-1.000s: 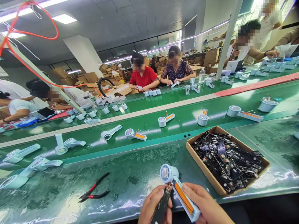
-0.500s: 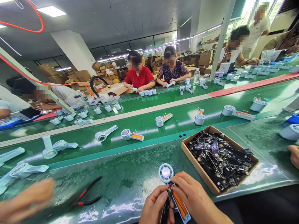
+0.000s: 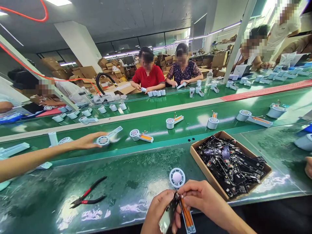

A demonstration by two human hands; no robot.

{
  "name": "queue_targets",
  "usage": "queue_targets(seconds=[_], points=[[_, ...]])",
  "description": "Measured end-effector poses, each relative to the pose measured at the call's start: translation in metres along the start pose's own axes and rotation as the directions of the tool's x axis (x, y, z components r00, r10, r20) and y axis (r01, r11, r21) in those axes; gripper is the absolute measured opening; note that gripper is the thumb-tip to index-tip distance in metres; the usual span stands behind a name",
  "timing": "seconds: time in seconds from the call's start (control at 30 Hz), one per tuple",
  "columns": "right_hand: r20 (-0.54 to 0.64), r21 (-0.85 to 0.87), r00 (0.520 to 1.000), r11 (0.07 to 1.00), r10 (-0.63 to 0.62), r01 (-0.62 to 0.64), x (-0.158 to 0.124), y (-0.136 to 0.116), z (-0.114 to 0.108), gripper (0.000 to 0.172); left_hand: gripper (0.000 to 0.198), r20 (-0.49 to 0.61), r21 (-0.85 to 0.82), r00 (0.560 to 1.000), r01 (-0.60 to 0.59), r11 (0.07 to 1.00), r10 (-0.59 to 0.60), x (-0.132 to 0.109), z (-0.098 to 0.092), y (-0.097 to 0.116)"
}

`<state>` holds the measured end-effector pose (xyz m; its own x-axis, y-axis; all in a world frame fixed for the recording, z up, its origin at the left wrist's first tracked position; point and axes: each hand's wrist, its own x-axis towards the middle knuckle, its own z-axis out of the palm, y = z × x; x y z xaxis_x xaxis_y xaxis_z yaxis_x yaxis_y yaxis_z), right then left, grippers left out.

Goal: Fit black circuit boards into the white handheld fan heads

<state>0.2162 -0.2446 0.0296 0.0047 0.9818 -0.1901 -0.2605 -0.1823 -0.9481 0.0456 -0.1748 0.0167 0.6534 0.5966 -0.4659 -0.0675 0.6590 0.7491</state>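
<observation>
My left hand is closed around a black circuit board, held tilted with its face catching the light. Beside it, a pale blue handheld fan has its round head pointing away from me and its opened handle toward me. An orange battery-like strip shows inside that handle. My right hand is pinched at the neck of the fan, close to the upper end of the board. Whatever lies between its fingertips is too small to make out.
Cutting pliers lie on the bench to the left. A cardboard box of circuit boards stands at right. Beyond runs a green conveyor with several fans. A co-worker's hand reaches in from the left to a fan. Other people sit opposite.
The board in my left hand has turned, its face now reflecting light. My right hand stays at the fan's neck. The co-worker's hand has moved from beside the pliers to a fan on the conveyor.
</observation>
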Motion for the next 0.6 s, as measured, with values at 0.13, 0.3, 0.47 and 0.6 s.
queue_targets(seconds=[0.13, 0.3, 0.47, 0.6], points=[[-0.044, -0.285, 0.995, 0.955, -0.093, 0.077, -0.0013, 0.0033, -0.0014, 0.017, 0.029, 0.017, -0.047, 0.999, 0.028, 0.999, -0.027, -0.0084, 0.0071, 0.0105], [-0.056, -0.549, 0.968, 0.817, -0.243, 0.174, -0.0005, 0.0070, 0.0016, 0.025, 0.026, -0.024, -0.081, 0.999, 0.046, 0.996, -0.048, -0.0071, 0.0044, 0.0100], [-0.030, -0.576, 0.962, 0.791, -0.273, 0.207, -0.0013, 0.0089, 0.0006, 0.024, 0.028, -0.043, -0.099, 0.998, 0.050, 0.994, -0.054, -0.0031, 0.0008, 0.0039], [-0.031, -0.538, 0.976, 0.826, -0.215, 0.166, -0.0026, 0.0102, -0.0026, 0.021, 0.027, -0.025, -0.092, 0.999, 0.038, 0.995, -0.041, -0.0035, 0.0015, 0.0033]])
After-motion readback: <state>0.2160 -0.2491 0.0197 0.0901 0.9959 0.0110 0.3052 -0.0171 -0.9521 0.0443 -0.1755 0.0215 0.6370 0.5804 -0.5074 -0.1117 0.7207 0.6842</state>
